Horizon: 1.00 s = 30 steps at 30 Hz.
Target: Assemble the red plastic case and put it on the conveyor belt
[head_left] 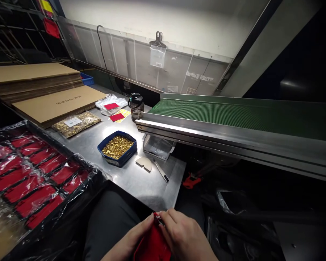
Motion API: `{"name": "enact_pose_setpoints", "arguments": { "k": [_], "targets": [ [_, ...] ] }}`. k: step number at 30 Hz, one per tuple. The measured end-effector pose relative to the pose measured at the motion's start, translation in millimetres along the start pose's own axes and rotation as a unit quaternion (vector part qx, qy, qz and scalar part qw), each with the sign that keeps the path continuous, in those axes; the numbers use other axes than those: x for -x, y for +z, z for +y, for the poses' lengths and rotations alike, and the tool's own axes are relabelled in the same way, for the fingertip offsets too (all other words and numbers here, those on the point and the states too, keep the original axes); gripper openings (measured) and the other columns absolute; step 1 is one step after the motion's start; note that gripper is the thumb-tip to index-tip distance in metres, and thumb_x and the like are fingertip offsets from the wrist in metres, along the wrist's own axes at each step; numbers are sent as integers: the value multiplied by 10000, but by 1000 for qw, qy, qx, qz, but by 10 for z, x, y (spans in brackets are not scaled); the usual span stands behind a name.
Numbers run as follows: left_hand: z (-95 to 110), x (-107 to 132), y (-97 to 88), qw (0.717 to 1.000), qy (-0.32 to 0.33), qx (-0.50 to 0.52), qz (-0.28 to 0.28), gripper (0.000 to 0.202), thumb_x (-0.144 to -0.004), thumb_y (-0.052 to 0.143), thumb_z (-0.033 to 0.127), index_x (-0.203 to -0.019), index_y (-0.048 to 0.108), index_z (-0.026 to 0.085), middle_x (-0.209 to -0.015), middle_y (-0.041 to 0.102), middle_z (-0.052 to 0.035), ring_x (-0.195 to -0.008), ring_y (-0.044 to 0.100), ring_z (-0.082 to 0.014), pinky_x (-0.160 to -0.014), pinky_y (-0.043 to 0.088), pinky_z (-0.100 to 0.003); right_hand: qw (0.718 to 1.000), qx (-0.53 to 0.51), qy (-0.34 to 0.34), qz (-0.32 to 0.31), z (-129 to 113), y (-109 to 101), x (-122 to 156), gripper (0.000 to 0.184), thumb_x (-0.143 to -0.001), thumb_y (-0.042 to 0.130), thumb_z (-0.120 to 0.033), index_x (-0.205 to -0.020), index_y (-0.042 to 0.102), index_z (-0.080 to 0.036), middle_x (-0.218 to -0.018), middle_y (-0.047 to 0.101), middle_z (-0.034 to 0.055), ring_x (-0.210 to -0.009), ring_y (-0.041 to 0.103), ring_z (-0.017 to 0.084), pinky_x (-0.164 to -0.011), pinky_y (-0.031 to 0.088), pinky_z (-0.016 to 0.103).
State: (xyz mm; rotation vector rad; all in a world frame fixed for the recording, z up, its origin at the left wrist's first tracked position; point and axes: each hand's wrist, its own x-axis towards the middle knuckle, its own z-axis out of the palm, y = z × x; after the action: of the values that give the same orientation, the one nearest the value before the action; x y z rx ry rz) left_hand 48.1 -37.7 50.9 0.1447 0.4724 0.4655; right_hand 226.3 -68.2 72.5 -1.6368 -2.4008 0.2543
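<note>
Over my lap, at the bottom centre of the head view, both hands pinch the top edge of a red fabric piece [153, 244]. My left hand [133, 235] grips it from the left, thumb and fingers closed near its upper corner. On the other side, my right hand [183, 232] has its fingers curled over the same top edge. Something small and shiny shows between the fingertips, too small to name. A blue bin [119, 161] of small gold-coloured metal pieces stands on the metal table [149, 192] beyond my hands.
A green conveyor belt [206, 113] runs off to the right. To the left lies a black-lined box [78, 192] of plastic-covered red pieces, with stacked cardboard [57, 103] behind it. A utility knife [161, 170], a pale half-disc [143, 164] and a dark bottle [136, 103] are on the table.
</note>
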Motion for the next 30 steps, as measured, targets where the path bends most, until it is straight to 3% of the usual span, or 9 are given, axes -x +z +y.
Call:
{"name": "enact_pose_setpoints", "arguments": {
  "k": [3, 11, 17, 18, 20, 22, 24, 27, 30],
  "targets": [
    [23, 22, 10, 999, -40, 18, 13, 365, -1010, 619, 436, -1087, 778, 116, -1019, 787, -109, -1076, 720, -290, -1129, 406, -393, 1000, 24, -4, -4, -17, 7, -32, 120, -916, 646, -112, -998, 654, -200, -823, 705, 7, -662, 722, 212, -496, 445, 318],
    [110, 55, 125, 999, -36, 11, 23, 323, -1040, 581, 367, -1037, 776, 110, -932, 791, -87, -985, 731, -253, -945, 506, -331, 998, 53, -14, -21, -34, -21, -87, 166, -879, 672, -64, -973, 646, -199, -814, 703, -1, -631, 695, 189, -493, 402, 320],
    [138, 84, 104, 998, -42, -11, 52, 323, -1035, 590, 381, -1022, 787, 125, -950, 797, -71, -941, 735, -236, -929, 517, -325, 999, 18, -30, -18, -58, -38, -98, 147, -914, 585, -84, -947, 698, -172, -794, 712, 39, -599, 684, 208, -469, 410, 311],
    [135, 88, 87, 998, -33, -9, 49, 323, -1030, 596, 388, -1068, 781, 126, -982, 797, -79, -981, 732, -245, -942, 517, -330, 999, -32, -7, 3, 11, -44, -81, 156, -954, 566, -135, -973, 713, -181, -809, 724, 44, -625, 694, 206, -493, 439, 296],
    [128, 94, 46, 999, -20, -8, 42, 400, -1019, 596, 445, -1276, 707, 160, -1078, 783, -106, -1023, 731, -280, -939, 531, -378, 973, -158, 132, 105, 254, -44, -20, 206, -1023, 541, -293, -1101, 714, -212, -864, 748, 45, -681, 705, 190, -567, 502, 266],
    [119, 88, 3, 999, -12, -9, 31, 585, -1001, 572, 544, -1488, 531, 223, -1177, 751, -148, -982, 748, -327, -882, 549, -432, 884, -250, 327, 222, 588, -9, 69, 355, -1029, 532, -452, -1257, 650, -207, -907, 753, 51, -675, 689, 174, -609, 538, 263],
    [107, 71, -37, 1000, -5, -4, 14, 700, -987, 535, 615, -1570, 403, 249, -1232, 723, -183, -927, 762, -362, -829, 552, -446, 829, -284, 416, 244, 891, 86, 163, 480, -1005, 527, -546, -1272, 618, -157, -856, 740, 57, -589, 649, 170, -564, 531, 281],
    [88, 35, -76, 999, -5, 25, -32, 744, -985, 486, 657, -1584, 374, 229, -1278, 701, -202, -985, 758, -392, -850, 553, -450, 848, -305, 397, 177, 1038, 337, 275, 453, -934, 603, -585, -1112, 651, -171, -701, 684, 11, -498, 591, 171, -482, 456, 276],
    [79, 7, -74, 995, -12, 44, -84, 723, -997, 448, 659, -1578, 398, 232, -1315, 691, -187, -1039, 750, -390, -908, 546, -457, 870, -311, 363, 124, 839, 614, 323, 299, -905, 652, -525, -991, 641, -239, -634, 635, -28, -495, 588, 178, -496, 404, 268]
  ]
}}
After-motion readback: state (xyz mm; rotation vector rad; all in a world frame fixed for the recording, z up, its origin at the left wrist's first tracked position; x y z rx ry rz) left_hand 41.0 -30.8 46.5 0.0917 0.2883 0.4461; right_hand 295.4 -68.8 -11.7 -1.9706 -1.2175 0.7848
